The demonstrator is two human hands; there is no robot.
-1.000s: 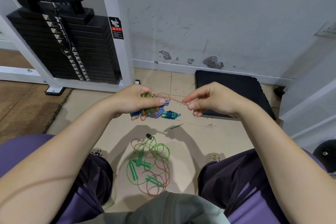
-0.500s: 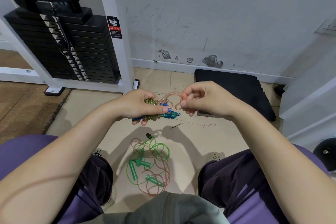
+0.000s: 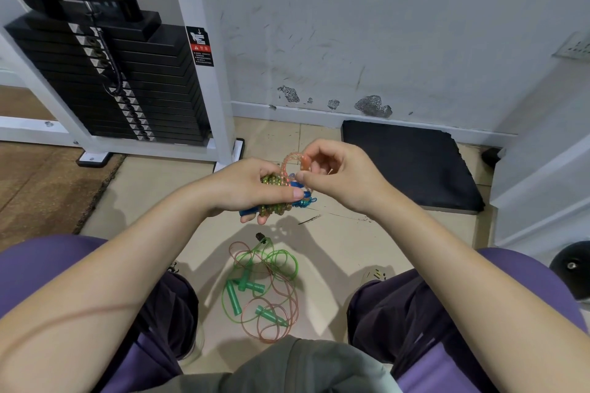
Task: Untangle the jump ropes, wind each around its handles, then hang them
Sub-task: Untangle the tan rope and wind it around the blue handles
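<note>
Roughly midway, by the look of it: one rope is nearly wound and nothing is hung yet. At the centre of the frame the left hand [image 3: 252, 188] grips a bundle [image 3: 277, 193] of two blue handles with beaded rope coiled round them, thumb pressed across the coils. Just right of it, the right hand [image 3: 341, 179] pinches the loose end of that rope, which arches in a small loop [image 3: 292, 160] between the hands. Probably the last turns or a tuck remain for this one.

Below, at lower centre, the tangle [image 3: 263, 287] lies on the floor [image 3: 335, 252] between the person's knees: a green rope and a pinkish one, loops crossing, with several green handles among them. These are not yet separated or wound. No hook or peg shows anywhere.

As for materials, the held rope is a string of small glossy beads, green and orange, knobbly and stiff enough to hold its arch. Its handles are smooth blue plastic. The floor ropes are thin, translucent cord, lying in slack curls; their handles are ribbed, tapered plastic. Tiles are matte beige.
</note>
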